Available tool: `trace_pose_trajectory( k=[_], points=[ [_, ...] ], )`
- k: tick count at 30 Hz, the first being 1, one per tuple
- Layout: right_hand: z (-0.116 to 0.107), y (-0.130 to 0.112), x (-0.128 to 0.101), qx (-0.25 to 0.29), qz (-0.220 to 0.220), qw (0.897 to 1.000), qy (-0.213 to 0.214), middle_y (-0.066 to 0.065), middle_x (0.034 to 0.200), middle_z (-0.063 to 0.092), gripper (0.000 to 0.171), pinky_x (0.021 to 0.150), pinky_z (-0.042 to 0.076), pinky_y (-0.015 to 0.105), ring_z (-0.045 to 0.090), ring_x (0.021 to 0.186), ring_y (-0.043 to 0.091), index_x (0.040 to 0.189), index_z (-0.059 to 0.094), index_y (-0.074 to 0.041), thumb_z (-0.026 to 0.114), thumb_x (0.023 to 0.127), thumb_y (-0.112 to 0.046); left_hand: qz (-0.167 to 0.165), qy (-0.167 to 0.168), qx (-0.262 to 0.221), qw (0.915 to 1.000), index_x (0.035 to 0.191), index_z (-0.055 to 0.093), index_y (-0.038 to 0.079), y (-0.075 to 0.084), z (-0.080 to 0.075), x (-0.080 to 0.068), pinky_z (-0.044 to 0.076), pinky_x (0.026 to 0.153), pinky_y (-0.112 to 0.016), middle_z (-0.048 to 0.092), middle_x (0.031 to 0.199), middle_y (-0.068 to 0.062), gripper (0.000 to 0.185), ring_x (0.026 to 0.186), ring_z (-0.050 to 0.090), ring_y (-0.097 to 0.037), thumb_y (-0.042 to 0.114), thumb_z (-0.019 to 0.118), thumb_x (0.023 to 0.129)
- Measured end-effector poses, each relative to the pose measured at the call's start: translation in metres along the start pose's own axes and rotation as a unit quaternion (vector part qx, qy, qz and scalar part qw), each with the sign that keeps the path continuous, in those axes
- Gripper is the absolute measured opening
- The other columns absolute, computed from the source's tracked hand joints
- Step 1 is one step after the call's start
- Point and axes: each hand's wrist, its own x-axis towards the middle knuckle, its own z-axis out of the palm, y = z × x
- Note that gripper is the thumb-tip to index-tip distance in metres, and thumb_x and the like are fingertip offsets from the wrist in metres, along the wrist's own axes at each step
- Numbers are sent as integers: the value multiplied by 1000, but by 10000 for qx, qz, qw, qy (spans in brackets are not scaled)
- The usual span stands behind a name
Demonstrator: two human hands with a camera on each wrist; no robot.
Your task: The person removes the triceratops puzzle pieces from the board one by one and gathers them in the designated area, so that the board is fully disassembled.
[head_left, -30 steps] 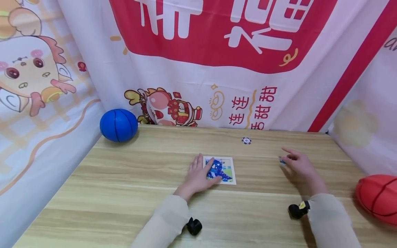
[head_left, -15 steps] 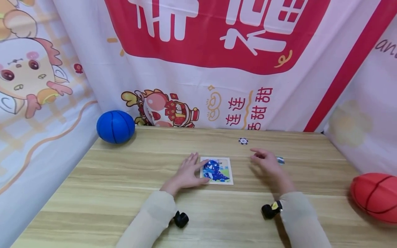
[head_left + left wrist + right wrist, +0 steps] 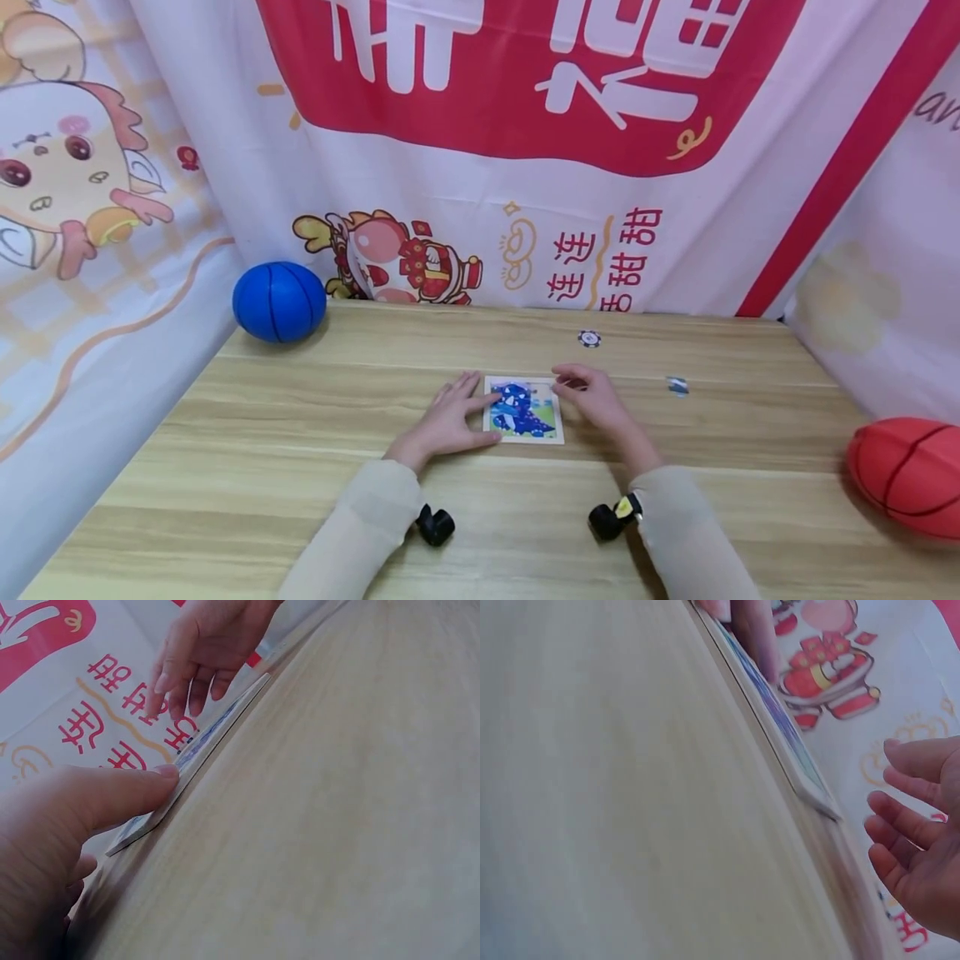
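The white-framed dinosaur puzzle (image 3: 523, 417) lies flat on the counter (image 3: 375, 533), nearer its far edge than its near one. The left hand (image 3: 442, 419) has its fingers apart, thumb and forefinger resting on the puzzle's left side. The right hand (image 3: 597, 402) hovers at the puzzle's far right corner, fingers apart and loosely bent. A loose puzzle piece (image 3: 677, 386) lies farther right; a poker chip (image 3: 589, 339) sits near the counter's far edge, a blue basketball (image 3: 279, 302) at its far left corner.
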Motion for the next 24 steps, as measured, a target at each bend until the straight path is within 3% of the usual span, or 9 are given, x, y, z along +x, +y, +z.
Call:
trace_pose_trajectory(
  k=[7,16,24],
  points=[
    [21,-1,2,-156,278,9995,7,8,96,57,25,80,41,37,50,90,22,104,60,-3,61,81,-12,51,-49,125,9999,129,42,23,0,-1,0,3,100,-43,16,141,-12,68,128,6,-25,59,54,72],
    [33,3,2,-825,-218,9961,244,9,94,54,19,81,38,39,49,90,24,95,65,-4,64,76,-8,34,-52,107,9999,128,43,24,0,0,0,3,100,-42,17,141,-11,68,128,7,-24,60,54,71],
    [37,4,4,-1085,-56,9936,314,8,95,52,20,80,37,39,46,90,24,95,66,-6,65,76,-10,29,-90,80,9999,129,42,23,0,-1,1,2,100,-43,16,141,-11,68,128,7,-25,59,54,72]
  ],
)
